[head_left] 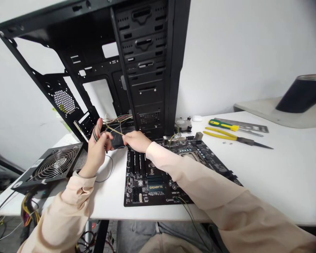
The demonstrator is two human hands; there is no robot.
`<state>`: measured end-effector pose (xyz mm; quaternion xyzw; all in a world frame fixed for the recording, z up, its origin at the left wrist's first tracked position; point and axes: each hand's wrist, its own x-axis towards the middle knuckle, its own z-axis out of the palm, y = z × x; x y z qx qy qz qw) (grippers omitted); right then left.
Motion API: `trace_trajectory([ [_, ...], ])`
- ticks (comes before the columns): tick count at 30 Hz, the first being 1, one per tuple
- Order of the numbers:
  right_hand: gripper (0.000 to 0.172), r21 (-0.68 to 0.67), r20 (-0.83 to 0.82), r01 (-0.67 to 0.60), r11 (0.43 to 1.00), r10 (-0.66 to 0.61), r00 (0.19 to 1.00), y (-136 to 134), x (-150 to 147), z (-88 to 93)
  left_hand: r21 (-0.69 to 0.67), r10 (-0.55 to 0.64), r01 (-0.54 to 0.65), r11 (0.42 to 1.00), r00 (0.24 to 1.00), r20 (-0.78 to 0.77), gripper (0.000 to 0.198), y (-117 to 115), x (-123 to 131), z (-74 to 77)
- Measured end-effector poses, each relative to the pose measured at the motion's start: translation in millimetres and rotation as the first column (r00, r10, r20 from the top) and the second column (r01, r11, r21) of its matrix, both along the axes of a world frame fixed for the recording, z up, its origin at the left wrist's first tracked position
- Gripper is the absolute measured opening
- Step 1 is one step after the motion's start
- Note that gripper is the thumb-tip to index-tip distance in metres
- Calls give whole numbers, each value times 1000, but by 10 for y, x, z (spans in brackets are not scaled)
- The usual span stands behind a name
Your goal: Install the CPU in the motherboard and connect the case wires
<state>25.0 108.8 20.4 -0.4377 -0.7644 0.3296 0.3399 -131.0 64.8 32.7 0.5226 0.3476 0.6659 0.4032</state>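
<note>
Thin multicoloured cables (121, 118) run out of the lower part of a black computer case (152, 102). My left hand (97, 149) is closed around a few of these cables, with loops standing up between its fingers. Pinched in my right hand (137, 140) is a yellowish cable (113, 129) that stretches across toward the left hand. Below my right forearm lies a Gigabyte motherboard (156, 196), flat on the white table and partly covered by the sleeve. The far ends of the cables are hidden inside the case.
A power supply (59, 163) with a round fan grille sits at the left, its cable bundle hanging over the edge. Yellow-handled pliers (237, 138), a green-and-yellow screwdriver (223, 124) and a metal plate (252, 125) lie at the right. A dark cup (300, 93) stands farther back.
</note>
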Motion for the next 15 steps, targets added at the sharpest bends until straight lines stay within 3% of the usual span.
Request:
trace_trajectory([
  [7, 35, -122, 256, -48, 991, 78, 963, -68, 28, 93, 68, 95, -96, 993, 995, 22, 50, 30, -24, -21],
  [15, 36, -292, 475, -234, 927, 354, 806, -94, 32, 172, 60, 275, -280, 958, 959, 71, 34, 111, -137, -49],
])
